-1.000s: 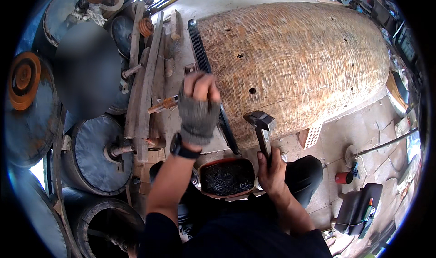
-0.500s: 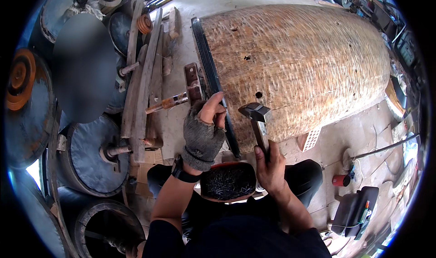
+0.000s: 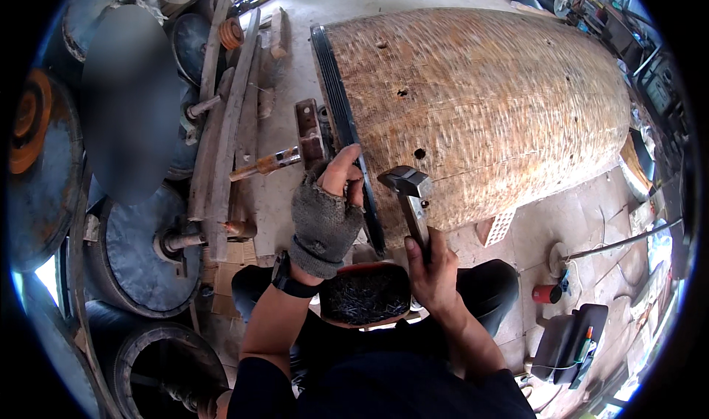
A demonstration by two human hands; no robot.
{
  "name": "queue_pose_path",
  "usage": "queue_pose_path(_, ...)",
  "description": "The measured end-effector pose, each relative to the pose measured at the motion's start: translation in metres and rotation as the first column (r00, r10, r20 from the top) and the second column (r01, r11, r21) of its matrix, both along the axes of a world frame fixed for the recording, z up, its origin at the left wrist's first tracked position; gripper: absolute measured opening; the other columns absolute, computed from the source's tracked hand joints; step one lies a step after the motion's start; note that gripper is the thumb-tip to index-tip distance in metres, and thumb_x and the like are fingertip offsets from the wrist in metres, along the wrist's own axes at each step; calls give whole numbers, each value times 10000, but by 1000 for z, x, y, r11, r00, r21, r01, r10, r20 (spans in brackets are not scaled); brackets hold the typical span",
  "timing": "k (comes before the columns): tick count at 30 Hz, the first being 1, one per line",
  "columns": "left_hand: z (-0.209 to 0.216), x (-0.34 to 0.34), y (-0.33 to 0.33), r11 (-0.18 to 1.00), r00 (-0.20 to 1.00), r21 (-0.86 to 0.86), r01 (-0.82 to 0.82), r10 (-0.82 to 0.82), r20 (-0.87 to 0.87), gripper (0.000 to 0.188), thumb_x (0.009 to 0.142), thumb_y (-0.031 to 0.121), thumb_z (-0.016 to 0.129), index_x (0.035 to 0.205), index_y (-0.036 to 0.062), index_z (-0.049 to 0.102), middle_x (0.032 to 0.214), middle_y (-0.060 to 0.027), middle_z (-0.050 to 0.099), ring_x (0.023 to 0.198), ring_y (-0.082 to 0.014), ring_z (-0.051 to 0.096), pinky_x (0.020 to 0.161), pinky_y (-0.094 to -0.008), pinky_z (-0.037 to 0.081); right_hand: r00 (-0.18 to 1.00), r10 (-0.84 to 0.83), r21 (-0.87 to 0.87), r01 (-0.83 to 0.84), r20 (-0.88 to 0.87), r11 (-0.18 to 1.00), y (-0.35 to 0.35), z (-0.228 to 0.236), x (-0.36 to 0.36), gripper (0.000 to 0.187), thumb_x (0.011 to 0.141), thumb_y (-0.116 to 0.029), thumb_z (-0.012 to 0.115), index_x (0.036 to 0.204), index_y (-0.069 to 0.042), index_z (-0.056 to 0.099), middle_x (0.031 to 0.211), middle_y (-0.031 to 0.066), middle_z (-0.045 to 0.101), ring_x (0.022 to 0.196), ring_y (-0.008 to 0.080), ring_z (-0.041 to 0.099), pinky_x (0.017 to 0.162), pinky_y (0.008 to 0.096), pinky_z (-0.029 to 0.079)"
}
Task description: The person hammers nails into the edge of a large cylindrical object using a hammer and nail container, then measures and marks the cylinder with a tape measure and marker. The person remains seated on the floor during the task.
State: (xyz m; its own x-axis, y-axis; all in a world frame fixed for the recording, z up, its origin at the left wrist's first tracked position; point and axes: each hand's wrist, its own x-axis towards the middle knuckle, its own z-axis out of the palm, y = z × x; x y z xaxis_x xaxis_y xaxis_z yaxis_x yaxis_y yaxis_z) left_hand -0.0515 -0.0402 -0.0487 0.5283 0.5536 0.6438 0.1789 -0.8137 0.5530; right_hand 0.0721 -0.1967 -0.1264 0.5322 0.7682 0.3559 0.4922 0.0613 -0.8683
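In my right hand (image 3: 436,275) is a hammer (image 3: 413,208), gripped by its handle, its head over the near end of a big wooden roller (image 3: 480,116). A ribbed black rubber strip (image 3: 336,87) runs along the roller's left end. My left hand (image 3: 323,223), in a grey fingerless glove, is at this strip with thumb and forefinger curled together; anything between them is too small to make out. Between my knees sits a container of nails (image 3: 365,297), below both hands.
Several rubber-covered drums with metal ends (image 3: 148,249) line the left side. Long wooden beams (image 3: 233,124) lie between them and the roller. A metal bracket with a shaft (image 3: 310,131) is by the roller's end. At right are a red can (image 3: 546,294) and a dark case (image 3: 576,345).
The hammer has shifted slightly left, nearer the black strip. My left hand keeps its place at the strip. The whole view has turned a little.
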Motion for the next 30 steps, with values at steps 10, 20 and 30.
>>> queue_pose_path(10, -1, 6, 4, 1000, 1000, -26, -1, 1, 25, 651, 803, -98, 623, 1412, 75, 473, 919, -75, 622, 726, -155, 621, 671, -286, 523, 1000, 11, -45, -11, 2, 999, -2, 3, 1, 279, 983, -164, 624, 1171, 20, 531, 831, 282, 653, 752, 466, 670, 620, 484, 526)
queue_pose_path(20, -10, 21, 3, 995, 998, -75, -62, 64, 12, 724, 792, -62, 683, 1439, 53, 378, 906, -81, 590, 714, -151, 644, 627, -288, 545, 986, 0, -130, 22, 168, 991, 1, 17, 6, 232, 966, -125, 604, 1120, 26, 520, 777, 269, 632, 681, 475, 640, 595, 512, 515)
queue_pose_path(30, -9, 25, -3, 982, 996, -174, -68, 77, 44, 783, 783, -66, 685, 1480, 71, 355, 894, -80, 598, 701, -141, 629, 634, -293, 531, 987, -17, -68, 28, 157, 997, -4, 26, 12, 196, 958, -122, 612, 1059, 6, 504, 723, 246, 613, 627, 452, 627, 551, 514, 494)
